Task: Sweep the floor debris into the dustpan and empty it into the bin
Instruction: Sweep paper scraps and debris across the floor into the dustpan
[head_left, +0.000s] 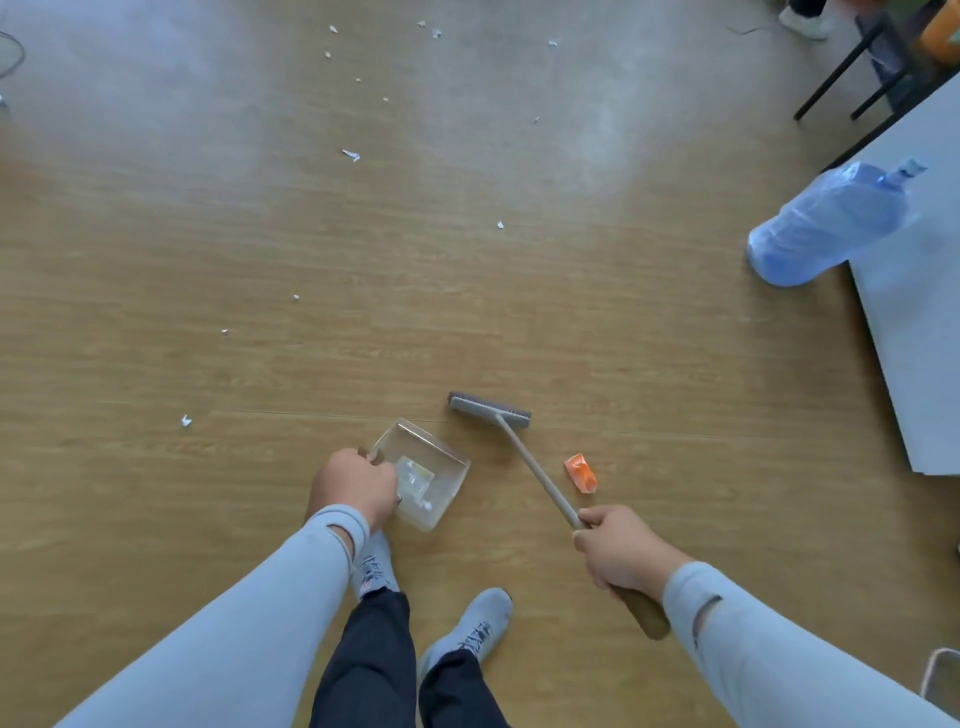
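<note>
White paper scraps (351, 155) are scattered over the wooden floor (156, 260) in the upper left. Below centre, a clear dustpan (434, 483) holding debris is gripped by the left hand (356, 486), fingers curled. A broom (519, 441) is held by the right hand (621, 553), fingers wrapped around its handle. An orange wrapper (582, 472) lies just beside the handle.

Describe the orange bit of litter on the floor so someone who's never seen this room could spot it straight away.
Start at the broom gripped by the right hand, its head resting on the wooden floor. Just right of the handle's middle, apart from it, lies the orange wrapper. It is the only orange scrap and larger than the small white paper bits scattered farther away.
</note>
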